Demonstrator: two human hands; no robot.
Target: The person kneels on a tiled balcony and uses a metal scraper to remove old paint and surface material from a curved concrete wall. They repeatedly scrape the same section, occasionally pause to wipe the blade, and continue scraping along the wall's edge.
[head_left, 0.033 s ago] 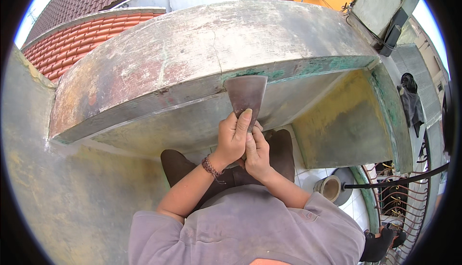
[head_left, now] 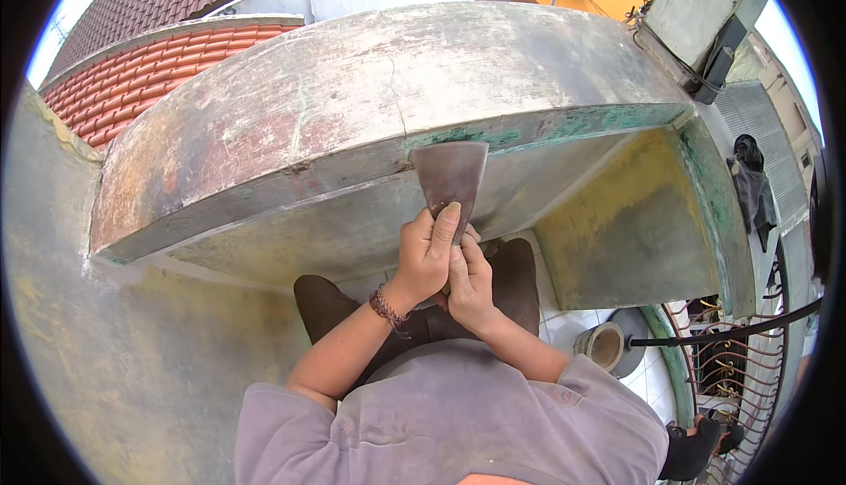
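Observation:
Both of my hands are wrapped round the lower part of a scraper point(head_left: 451, 172) with a wide, worn metal blade. My left hand point(head_left: 426, 251), with a braided bracelet at its wrist, lays its thumb along the base of the blade. Below and beside it, my right hand point(head_left: 470, 281) closes on the handle, which the fingers hide. The blade's broad edge points away from me, at the near face of a concrete ledge point(head_left: 352, 88). Green paint shows on that face to the right of the blade; whether the edge touches it I cannot tell.
On the right a yellowish wall panel point(head_left: 630, 221) joins the ledge. Beyond it are a round pot point(head_left: 604, 345) on the tiled floor, a dark pole point(head_left: 723, 333) and a curved metal railing point(head_left: 749, 370). A plastered wall point(head_left: 79, 309) stands at left; tiled roofs point(head_left: 167, 58) lie beyond the ledge.
The scraper and both hands have shifted very slightly toward me. My grip on it looks the same.

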